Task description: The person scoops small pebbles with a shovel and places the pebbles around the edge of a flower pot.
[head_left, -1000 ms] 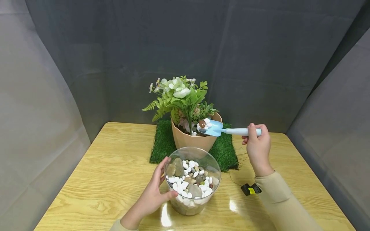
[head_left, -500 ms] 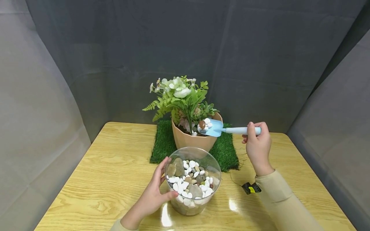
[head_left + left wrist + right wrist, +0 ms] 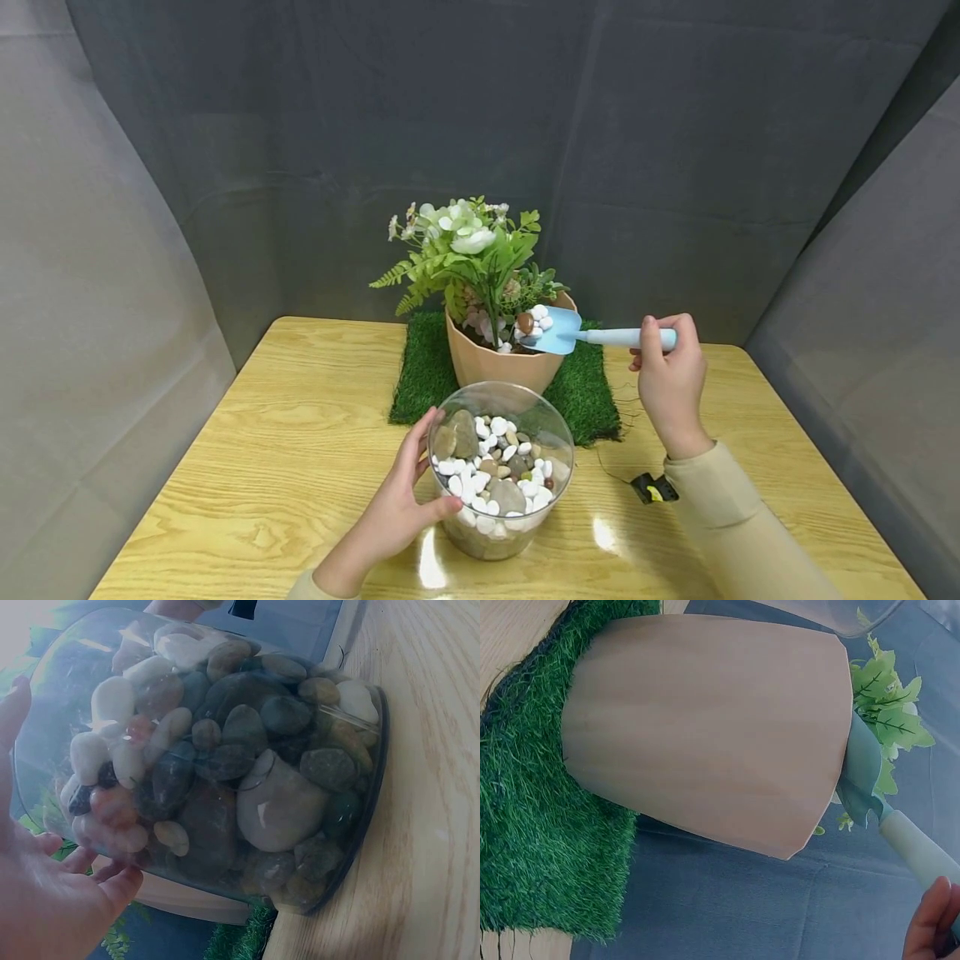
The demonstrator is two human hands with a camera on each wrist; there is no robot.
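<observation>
One left hand (image 3: pixel 397 500), thumb and fingers spread round the side, holds one clear container (image 3: pixel 525 537) just to its right, with stones (image 3: pixel 507 497) too crowded to count. Beyond that hand, one green mat (image 3: pixel 420 375) bears one peach planter (image 3: pixel 495 372). One blue trowel (image 3: pixel 611 337) reaches left from the right hand (image 3: pixel 671 387), whose curled fingers grip its handle; one brown pebble (image 3: pixel 525 322) and several white pebbles (image 3: pixel 539 312) lie on its blade.
</observation>
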